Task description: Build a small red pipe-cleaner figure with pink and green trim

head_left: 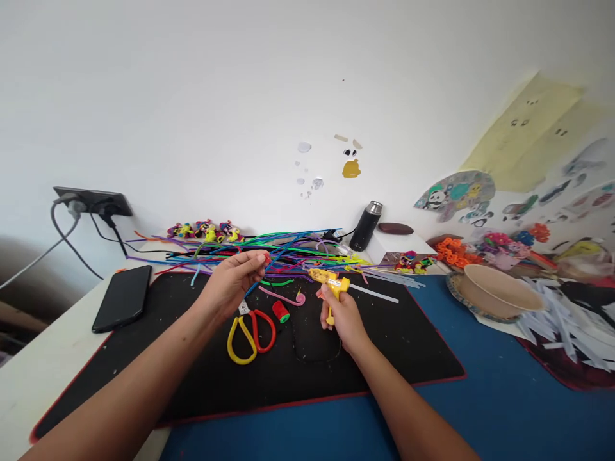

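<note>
My left hand (pixel 243 272) pinches a small red piece (pixel 266 257) between thumb and fingertips; its exact kind is too small to make out. My right hand (pixel 340 314) is wrapped round the handle of a yellow hot glue gun (pixel 329 278). The nozzle points left toward my left hand, apart from the red piece. A whitish glue stick (pixel 375 294) juts out of the gun's back. Below my hands, on the black mat (pixel 202 378), lie scissors (pixel 256 333) with one yellow and one red handle, a red-and-green roll (pixel 280 312) and a pink pipe cleaner (pixel 281 296) with a coiled end.
Many coloured pipe cleaners (pixel 298 246) lie along the wall. Behind them sit small colourful figures (pixel 210 232). A black phone (pixel 123 298) is at left, below a power socket (pixel 93 202). To the right are a black flask (pixel 366 226), a white box (pixel 396 246) and a bowl (pixel 502 288).
</note>
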`<action>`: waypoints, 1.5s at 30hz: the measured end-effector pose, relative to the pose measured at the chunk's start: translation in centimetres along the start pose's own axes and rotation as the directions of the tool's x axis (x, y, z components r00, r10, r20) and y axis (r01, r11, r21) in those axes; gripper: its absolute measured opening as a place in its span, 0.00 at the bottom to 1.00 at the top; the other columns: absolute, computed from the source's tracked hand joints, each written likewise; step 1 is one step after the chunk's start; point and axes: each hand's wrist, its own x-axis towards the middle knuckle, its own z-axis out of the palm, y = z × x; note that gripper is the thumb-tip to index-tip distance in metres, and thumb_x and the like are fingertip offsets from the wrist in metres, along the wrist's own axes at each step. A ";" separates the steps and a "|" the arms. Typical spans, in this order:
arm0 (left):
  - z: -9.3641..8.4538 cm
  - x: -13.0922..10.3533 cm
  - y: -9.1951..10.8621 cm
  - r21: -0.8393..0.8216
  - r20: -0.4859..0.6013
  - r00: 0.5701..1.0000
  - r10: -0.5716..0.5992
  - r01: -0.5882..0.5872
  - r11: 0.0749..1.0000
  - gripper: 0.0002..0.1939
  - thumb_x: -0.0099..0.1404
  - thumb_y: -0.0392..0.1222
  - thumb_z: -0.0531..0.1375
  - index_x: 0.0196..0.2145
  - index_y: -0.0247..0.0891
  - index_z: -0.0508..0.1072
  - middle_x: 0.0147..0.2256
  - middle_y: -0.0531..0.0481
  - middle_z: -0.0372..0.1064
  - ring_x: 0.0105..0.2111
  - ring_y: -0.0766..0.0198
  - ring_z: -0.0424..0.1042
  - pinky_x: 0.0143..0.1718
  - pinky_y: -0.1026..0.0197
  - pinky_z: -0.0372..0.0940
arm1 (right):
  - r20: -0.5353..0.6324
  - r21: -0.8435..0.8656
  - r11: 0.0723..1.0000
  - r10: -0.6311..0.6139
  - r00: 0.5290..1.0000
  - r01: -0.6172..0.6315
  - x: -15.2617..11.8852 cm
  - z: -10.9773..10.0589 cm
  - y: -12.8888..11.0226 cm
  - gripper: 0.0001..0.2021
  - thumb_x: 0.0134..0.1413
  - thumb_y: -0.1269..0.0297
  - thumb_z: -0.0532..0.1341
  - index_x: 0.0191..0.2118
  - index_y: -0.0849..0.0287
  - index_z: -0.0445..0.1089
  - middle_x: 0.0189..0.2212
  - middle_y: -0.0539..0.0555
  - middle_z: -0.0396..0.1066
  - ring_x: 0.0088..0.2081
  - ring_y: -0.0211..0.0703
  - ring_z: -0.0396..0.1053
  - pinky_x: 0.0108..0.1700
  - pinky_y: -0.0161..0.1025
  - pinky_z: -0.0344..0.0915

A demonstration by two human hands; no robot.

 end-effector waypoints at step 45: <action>3.1 -3.7 -2.0 0.472 0.463 0.879 0.117 -0.356 0.807 0.08 0.67 0.48 0.66 0.39 0.44 0.84 0.37 0.45 0.80 0.38 0.55 0.77 0.42 0.56 0.69 | 0.490 0.338 0.857 0.193 0.850 -0.389 -1.6 0.5 -2.2 0.17 0.54 0.52 0.72 0.36 0.61 0.72 0.13 0.37 0.51 0.15 0.29 0.39 0.21 0.34 0.34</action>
